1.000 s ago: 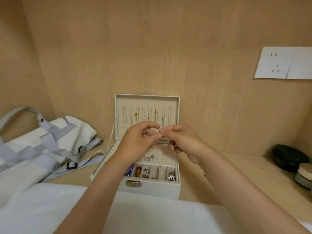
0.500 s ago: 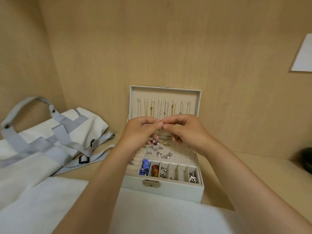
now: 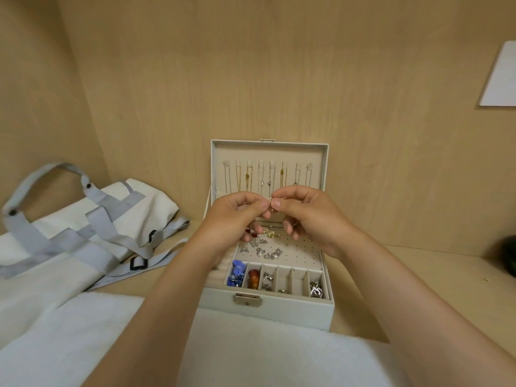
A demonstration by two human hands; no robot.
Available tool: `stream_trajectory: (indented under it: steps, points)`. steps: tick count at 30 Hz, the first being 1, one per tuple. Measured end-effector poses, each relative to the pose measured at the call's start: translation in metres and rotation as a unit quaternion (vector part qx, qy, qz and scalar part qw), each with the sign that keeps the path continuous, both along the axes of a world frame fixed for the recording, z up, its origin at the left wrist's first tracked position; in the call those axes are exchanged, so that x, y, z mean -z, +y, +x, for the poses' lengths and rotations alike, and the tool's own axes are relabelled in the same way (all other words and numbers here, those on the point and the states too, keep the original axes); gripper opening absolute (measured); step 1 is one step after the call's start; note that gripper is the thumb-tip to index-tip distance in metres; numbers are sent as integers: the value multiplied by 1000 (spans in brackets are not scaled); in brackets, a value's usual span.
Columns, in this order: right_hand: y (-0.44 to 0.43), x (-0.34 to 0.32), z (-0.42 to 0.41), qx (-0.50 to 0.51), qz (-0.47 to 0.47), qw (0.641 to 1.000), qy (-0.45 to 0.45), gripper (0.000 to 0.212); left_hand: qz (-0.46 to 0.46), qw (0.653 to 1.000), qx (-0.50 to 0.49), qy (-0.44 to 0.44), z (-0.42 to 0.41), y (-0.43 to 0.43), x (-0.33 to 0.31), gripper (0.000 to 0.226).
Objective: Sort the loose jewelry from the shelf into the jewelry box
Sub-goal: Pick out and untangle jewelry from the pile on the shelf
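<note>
1. A single head-worn camera is looking forward and down into a wooden shelf [image 3: 446, 269], facing its back panel [image 3: 279, 65] nearly square on.
2. It is sitting close: both forearms are rising from the bottom edge, and the left grip [image 3: 231, 219] and right grip [image 3: 310, 216], pinching a small gold piece [image 3: 270, 204], are meeting near centre.
3. The open jewelry box [image 3: 279, 311] is lying just below centre, seen from front and above.
4. The wide-angle lens is taking in a bag [image 3: 134, 208] at left and cutting a white plate [image 3: 499, 76] at right.
</note>
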State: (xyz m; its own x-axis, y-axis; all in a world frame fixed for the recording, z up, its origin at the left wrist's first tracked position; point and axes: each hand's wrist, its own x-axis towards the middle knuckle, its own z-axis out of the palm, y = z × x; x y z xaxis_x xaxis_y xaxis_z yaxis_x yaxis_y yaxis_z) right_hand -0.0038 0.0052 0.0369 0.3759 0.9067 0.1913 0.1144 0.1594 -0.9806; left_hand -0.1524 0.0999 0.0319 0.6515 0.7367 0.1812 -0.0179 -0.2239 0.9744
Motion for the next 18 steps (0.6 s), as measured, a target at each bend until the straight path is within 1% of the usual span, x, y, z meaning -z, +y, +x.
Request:
stream_trajectory:
  steps: [4,8,13,18]
  points:
    - [-1,0,0,14,24,999,-26,12,9,1000,-21,-4,2,-4,1,12]
    - [-2,1,-1,26,13,997,-74,26,13,999,-39,9,5,-5,3,13]
    - [-2,3,3,49,22,992,-118,17,14,999,-25,15,5,-6,4,11]
    - [0,3,7,80,7,982,-173,12,14,999,-19,22,9,-6,6,8]
